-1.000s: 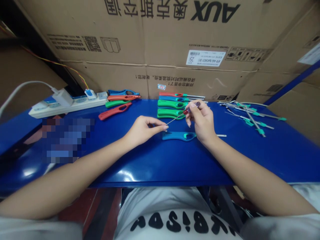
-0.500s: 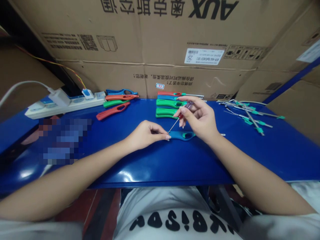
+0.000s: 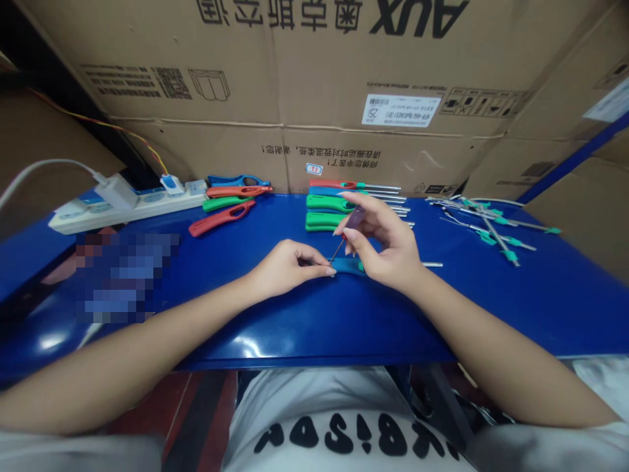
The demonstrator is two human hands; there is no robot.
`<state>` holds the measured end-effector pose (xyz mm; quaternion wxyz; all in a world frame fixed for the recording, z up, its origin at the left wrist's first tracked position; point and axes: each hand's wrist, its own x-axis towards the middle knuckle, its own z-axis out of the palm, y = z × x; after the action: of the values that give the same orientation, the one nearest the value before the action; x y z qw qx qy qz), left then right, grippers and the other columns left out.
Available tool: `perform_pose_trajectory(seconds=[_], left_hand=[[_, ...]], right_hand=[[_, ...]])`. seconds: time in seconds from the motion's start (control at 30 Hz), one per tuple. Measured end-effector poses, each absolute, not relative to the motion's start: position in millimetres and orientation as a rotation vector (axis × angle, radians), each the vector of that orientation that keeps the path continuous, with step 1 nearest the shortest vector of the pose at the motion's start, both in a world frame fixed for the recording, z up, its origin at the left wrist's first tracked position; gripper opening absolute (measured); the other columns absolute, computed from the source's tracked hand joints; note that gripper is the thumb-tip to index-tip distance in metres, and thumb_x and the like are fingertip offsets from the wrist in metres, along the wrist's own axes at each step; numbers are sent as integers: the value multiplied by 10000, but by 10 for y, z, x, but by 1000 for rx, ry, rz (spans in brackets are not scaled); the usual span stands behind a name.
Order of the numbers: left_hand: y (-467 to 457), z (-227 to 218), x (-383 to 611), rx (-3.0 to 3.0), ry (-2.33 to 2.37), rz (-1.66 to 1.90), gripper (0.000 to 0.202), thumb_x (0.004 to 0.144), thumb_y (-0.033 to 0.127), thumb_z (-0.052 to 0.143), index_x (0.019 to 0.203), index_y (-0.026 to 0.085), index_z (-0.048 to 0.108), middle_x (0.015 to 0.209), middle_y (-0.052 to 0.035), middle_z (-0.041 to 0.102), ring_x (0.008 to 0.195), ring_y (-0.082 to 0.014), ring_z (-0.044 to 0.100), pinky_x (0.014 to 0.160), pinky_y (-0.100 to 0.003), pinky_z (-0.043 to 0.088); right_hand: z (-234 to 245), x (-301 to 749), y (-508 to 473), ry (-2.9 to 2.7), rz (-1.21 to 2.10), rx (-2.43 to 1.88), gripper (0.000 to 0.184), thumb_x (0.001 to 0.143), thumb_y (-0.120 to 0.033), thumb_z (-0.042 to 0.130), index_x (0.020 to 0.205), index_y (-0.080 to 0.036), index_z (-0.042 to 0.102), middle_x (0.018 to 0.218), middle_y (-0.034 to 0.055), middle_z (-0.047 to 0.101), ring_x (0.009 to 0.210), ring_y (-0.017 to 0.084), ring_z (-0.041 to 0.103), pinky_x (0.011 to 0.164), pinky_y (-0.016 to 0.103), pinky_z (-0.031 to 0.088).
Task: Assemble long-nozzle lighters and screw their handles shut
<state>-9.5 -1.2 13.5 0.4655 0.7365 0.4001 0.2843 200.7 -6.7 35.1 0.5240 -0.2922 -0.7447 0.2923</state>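
Note:
My right hand [image 3: 386,246] pinches a small screwdriver [image 3: 350,226] with a purple-red handle, its thin shaft slanting down to the left. The tip meets the left end of a blue plastic handle [image 3: 348,265] that lies flat on the blue table [image 3: 295,314], with a metal rod sticking out to its right. My left hand [image 3: 287,267] rests on the table with its fingers closed, the fingertips pressed at that same left end beside the screwdriver tip. Whether they hold a small part is hidden.
Green, blue and red handles with rods [image 3: 334,206] lie in a row behind my hands. More coloured handles [image 3: 228,200] sit at the back left by a white power strip [image 3: 122,203]. Thin metal rods with teal clips [image 3: 486,223] lie at the right. Cardboard boxes [image 3: 319,78] wall the back.
My right hand has lowered the screwdriver and swung it left, from above the green handles to the blue handle's left end. My left hand slid slightly right and down to that end.

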Motion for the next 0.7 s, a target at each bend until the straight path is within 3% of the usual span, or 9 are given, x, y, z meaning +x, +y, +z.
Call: perform_pose_trajectory(seconds=[0.23,0.37,0.57,0.7], left_hand=[[-11,121,-88,1784,994,778,244,776,408,807,861,180,823,860,-52,812,769,-196,733,722,-278,548],[-18,134,-90,1825,984,783,250,782,406,800,868,172,820,842,-57,806,732,-184,706,689,-278,530],[-2,169,-108,1959,993,862,397,740,397,849,1079,198,793,997,-42,800,705,-139,625,665,-262,497],[18,144,-118,1989,984,897,285,767,388,834,980,201,813,1018,-60,797,813,-179,687,730,-287,523]], right_hand=[[329,2024,-54,-1768,427,-776,459,871,-378,767,1308,-334,633,945,23,722,677,186,674,685,383,634],[344,2008,-88,-1792,489,-752,477,904,-390,726,1359,-337,591,1041,41,731,727,195,703,731,402,654],[349,1972,-106,-1660,566,-722,450,917,-415,710,1345,-342,590,967,27,717,698,182,702,659,371,656],[348,1963,-81,-1617,599,-721,439,927,-433,695,1339,-339,574,948,20,699,656,160,689,642,355,658]])
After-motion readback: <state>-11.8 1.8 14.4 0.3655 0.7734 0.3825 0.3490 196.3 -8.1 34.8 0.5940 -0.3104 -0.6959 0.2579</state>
